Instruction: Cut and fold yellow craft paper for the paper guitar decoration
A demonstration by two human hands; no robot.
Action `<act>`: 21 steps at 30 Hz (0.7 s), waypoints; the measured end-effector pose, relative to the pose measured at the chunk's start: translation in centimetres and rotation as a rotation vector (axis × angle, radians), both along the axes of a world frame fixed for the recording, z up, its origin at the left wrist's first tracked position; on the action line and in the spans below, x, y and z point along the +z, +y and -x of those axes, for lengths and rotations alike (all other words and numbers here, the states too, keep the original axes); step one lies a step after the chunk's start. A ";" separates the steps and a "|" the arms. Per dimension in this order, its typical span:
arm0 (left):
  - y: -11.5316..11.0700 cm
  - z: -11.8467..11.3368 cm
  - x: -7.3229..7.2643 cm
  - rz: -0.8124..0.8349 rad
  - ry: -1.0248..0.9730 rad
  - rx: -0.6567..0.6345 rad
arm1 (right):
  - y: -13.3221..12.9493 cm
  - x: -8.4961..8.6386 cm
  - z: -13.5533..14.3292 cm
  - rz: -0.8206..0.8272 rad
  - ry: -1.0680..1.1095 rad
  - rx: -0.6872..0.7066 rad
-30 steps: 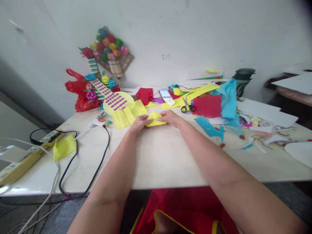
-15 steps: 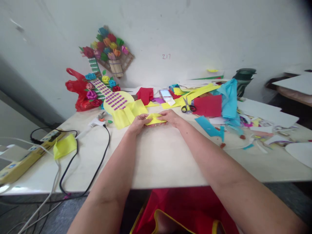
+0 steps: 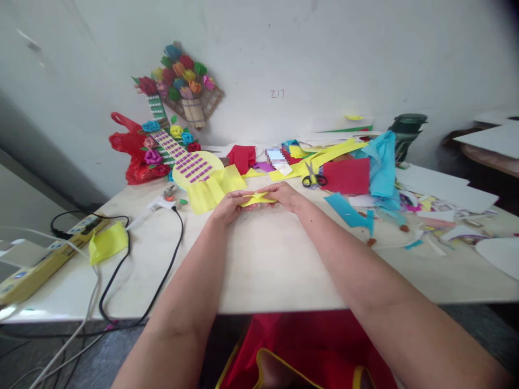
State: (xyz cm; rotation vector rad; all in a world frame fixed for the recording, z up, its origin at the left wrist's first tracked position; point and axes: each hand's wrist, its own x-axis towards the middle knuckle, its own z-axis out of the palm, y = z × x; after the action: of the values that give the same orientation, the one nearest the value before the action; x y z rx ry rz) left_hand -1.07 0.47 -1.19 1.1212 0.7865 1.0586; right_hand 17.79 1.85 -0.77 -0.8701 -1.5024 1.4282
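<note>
A small piece of yellow crepe paper (image 3: 258,199) is stretched between both hands above the white table. My left hand (image 3: 232,205) pinches its left end, and my right hand (image 3: 283,195) grips the right end, thumbs on top. The paper is drawn narrow around its middle. Just behind my left hand, yellow crepe sheets (image 3: 213,189) lie against a guitar-shaped craft (image 3: 194,165) with purple strips. Black-handled scissors (image 3: 312,177) rest open beyond my right hand.
A white glue gun (image 3: 162,201) with a black cord lies at left, near a yellow power strip (image 3: 52,259) and a yellow paper square (image 3: 108,243). Red paper (image 3: 346,176), blue paper (image 3: 344,209) and scraps cover the right side. Paper flowers (image 3: 178,75) stand against the wall.
The yellow paper between my hands has become narrower and more gathered at its middle. My fingers have shifted slightly around it, and both hands stay in nearly the same place.
</note>
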 end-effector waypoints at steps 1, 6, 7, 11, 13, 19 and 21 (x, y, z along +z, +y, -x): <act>-0.1 0.0 0.1 0.006 -0.009 0.001 | 0.0 0.0 0.0 -0.003 0.006 0.005; -0.3 -0.1 0.2 0.021 -0.040 0.006 | -0.2 0.1 0.0 -0.008 0.029 0.027; -0.3 -0.1 0.2 0.021 -0.040 0.007 | -0.2 0.1 0.0 -0.010 0.033 0.029; -0.3 -0.1 0.3 0.022 -0.049 0.006 | -0.5 0.5 -0.2 0.003 0.057 0.039; -0.3 -0.1 0.4 0.023 -0.053 -0.003 | -0.7 0.7 -0.3 0.005 0.085 0.073; -0.3 0.0 0.5 0.016 -0.066 -0.037 | -0.8 0.9 -0.1 -0.059 0.074 0.044; -0.4 -0.1 0.6 -0.008 -0.043 -0.025 | -0.7 0.7 0.0 -0.088 0.036 0.022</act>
State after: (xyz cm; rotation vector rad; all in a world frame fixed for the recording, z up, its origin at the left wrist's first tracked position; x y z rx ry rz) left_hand -0.94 0.08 -0.55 1.1088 0.7327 1.0623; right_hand 17.76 1.17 -0.06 -0.7731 -1.5395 1.3759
